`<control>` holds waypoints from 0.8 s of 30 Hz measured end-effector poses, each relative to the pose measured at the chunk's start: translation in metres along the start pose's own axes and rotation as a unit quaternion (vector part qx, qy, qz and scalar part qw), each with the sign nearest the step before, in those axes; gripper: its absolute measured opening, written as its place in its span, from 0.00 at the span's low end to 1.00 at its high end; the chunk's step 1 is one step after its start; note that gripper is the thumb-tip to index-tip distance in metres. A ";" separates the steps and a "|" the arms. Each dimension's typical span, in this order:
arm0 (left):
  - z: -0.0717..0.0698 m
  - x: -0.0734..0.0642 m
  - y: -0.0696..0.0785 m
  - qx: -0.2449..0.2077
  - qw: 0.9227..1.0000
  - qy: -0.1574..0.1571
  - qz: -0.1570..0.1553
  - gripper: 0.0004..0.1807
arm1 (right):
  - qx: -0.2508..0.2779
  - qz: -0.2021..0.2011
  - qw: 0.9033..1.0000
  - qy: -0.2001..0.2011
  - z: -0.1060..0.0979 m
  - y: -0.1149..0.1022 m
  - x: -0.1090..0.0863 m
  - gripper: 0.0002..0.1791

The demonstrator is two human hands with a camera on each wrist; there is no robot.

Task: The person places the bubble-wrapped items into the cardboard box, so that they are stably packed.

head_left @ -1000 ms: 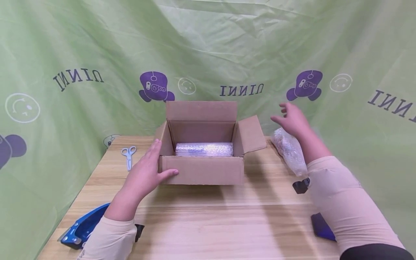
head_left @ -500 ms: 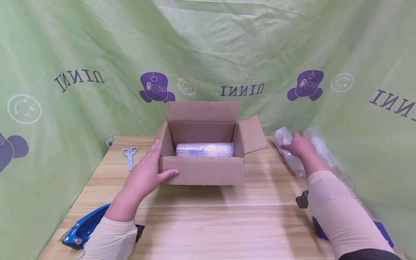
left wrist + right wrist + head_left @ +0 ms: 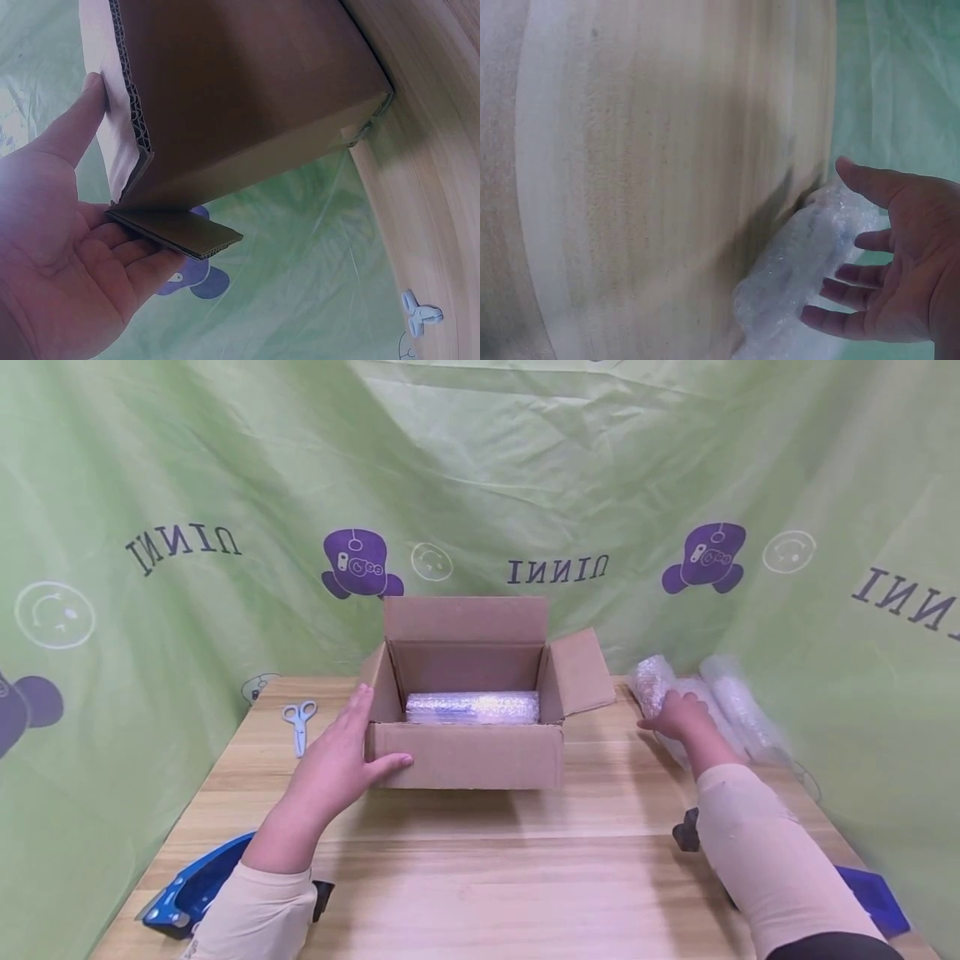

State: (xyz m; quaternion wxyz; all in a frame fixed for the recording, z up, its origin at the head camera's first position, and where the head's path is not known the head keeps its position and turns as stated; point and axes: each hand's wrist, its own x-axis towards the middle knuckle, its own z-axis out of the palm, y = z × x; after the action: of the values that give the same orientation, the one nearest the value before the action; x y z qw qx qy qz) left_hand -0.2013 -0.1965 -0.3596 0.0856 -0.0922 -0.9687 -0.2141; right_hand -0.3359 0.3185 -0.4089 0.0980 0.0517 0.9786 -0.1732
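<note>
An open cardboard box (image 3: 465, 757) stands mid-table with its flaps spread. Inside lies a bubble-wrapped bundle (image 3: 472, 707). My left hand (image 3: 332, 768) rests against the box's front left corner, its thumb on the front flap. In the left wrist view, the fingers of that left hand (image 3: 90, 262) lie along the small side flap (image 3: 180, 231). At the right, my right hand (image 3: 681, 720) is over a bubble-wrapped package (image 3: 651, 682). The right wrist view has the right hand (image 3: 911, 255) with spread fingers beside the package (image 3: 802, 259); whether they touch cannot be told.
Another bubble-wrapped roll (image 3: 738, 706) lies along the right edge. Light blue scissors (image 3: 299, 723) lie left of the box. A blue tape dispenser (image 3: 191, 889) sits front left, partly behind the left sleeve. A dark blue object (image 3: 873, 897) is at the front right.
My right hand has come down from above the bubble-wrapped package and shifted slightly toward me over it. The left hand and the box stay in place.
</note>
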 end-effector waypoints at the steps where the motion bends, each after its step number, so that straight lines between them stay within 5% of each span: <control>1: 0.000 0.000 0.000 0.000 1.000 0.001 0.000 0.63 | -0.002 0.001 1.000 0.001 0.001 -0.001 0.000 0.57; 24: 0.000 0.000 -0.001 -0.006 1.000 -0.003 -0.005 0.64 | -0.012 0.005 1.000 0.022 0.007 0.005 -0.002 0.46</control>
State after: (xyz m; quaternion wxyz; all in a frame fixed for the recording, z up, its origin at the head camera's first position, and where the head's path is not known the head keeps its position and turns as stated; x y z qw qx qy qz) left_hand -0.2014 -0.1969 -0.3600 0.0813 -0.0881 -0.9681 -0.2202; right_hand -0.3323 0.3206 -0.4162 0.0781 0.0595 0.9823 -0.1593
